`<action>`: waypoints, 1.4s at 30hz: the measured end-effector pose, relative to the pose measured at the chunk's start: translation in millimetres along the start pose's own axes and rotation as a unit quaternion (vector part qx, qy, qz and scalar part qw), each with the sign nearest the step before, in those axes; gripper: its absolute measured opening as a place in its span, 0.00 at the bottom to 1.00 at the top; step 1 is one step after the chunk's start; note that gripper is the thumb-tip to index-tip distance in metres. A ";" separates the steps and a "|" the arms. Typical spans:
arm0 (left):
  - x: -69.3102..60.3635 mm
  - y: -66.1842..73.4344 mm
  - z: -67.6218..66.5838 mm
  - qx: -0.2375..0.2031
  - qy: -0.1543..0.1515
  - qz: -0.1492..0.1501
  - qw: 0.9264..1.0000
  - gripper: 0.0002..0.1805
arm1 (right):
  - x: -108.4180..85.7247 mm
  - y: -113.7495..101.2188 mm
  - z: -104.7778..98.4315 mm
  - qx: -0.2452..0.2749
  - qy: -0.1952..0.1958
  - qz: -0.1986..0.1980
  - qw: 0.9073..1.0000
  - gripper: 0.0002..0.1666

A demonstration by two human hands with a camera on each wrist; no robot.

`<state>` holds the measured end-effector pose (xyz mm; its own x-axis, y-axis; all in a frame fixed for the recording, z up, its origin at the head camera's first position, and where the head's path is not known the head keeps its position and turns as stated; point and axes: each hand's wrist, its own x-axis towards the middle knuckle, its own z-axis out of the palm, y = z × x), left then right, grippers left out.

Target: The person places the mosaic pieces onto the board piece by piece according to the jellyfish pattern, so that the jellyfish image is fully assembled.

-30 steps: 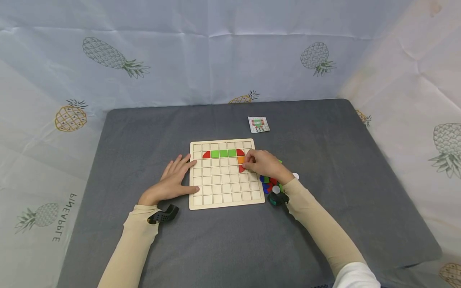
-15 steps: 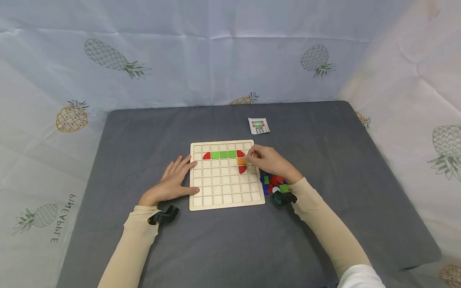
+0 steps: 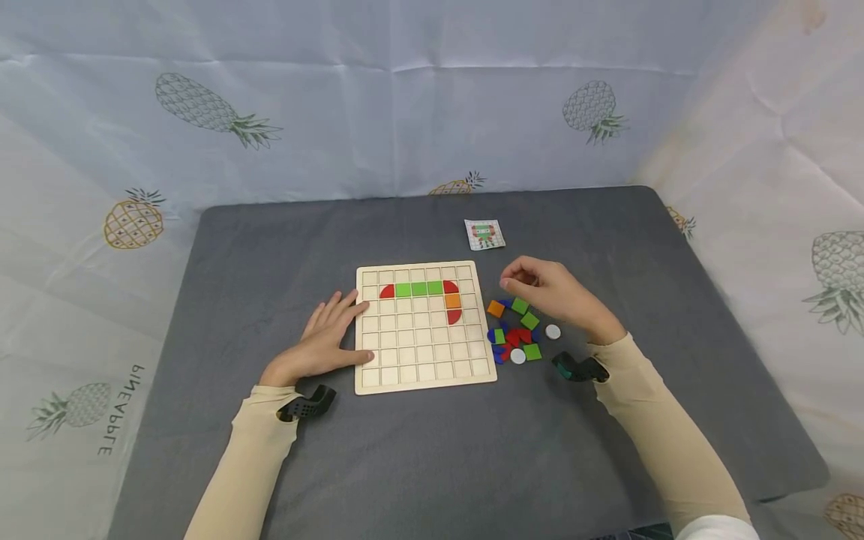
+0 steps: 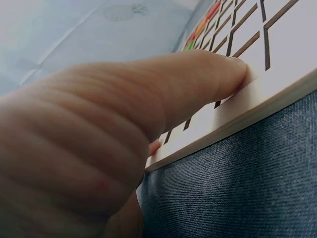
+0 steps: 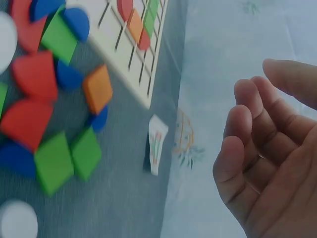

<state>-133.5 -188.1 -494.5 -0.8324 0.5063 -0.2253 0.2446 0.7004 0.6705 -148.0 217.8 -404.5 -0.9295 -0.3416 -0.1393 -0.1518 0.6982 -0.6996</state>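
Note:
A pale wooden grid board (image 3: 415,352) lies on the table. Three green squares (image 3: 418,289) sit along its upper row, with a red quarter-round piece (image 3: 387,291) at the left end and another at the right. Below the right one, an orange square (image 3: 452,301) stands above a further red piece (image 3: 454,316). My left hand (image 3: 313,349) rests on the board's left edge, fingers spread and thumb on the rim. Beside the loose pieces, my right hand (image 3: 553,291) hovers with fingers loosely bent; the right wrist view shows nothing between thumb and fingertips.
Loose pieces lie right of the board: an orange square (image 3: 496,308), several green squares (image 3: 529,321), red pieces (image 5: 27,121), blue pieces (image 5: 69,75) and white discs (image 3: 553,331). A small printed card (image 3: 484,234) lies behind the board on the grey-covered table (image 3: 304,240).
My right hand has left the orange square and red piece on the board and moved right, past the loose pieces. More of those pieces now show. My left hand has stayed put.

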 end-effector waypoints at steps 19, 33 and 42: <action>0.5 0.3 -1.3 -0.002 -0.008 -0.005 1.000 0.51 | -30.4 32.7 -23.5 -0.057 0.014 0.071 0.996 0.20; 0.6 0.6 -1.9 0.003 -0.009 -0.004 1.000 0.51 | -43.4 58.6 -17.3 -0.082 -0.027 0.085 0.993 0.06; 0.8 0.3 -1.0 0.002 -0.008 -0.004 1.000 0.51 | -45.9 68.5 -8.1 -0.090 -0.065 0.095 0.989 0.14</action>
<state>-134.6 -188.0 -493.8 -0.8267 0.5080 -0.2417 0.2399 0.7069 0.6654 -118.5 286.4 -440.3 -0.8977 -0.2636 -0.3532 -0.0467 0.8538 -0.5185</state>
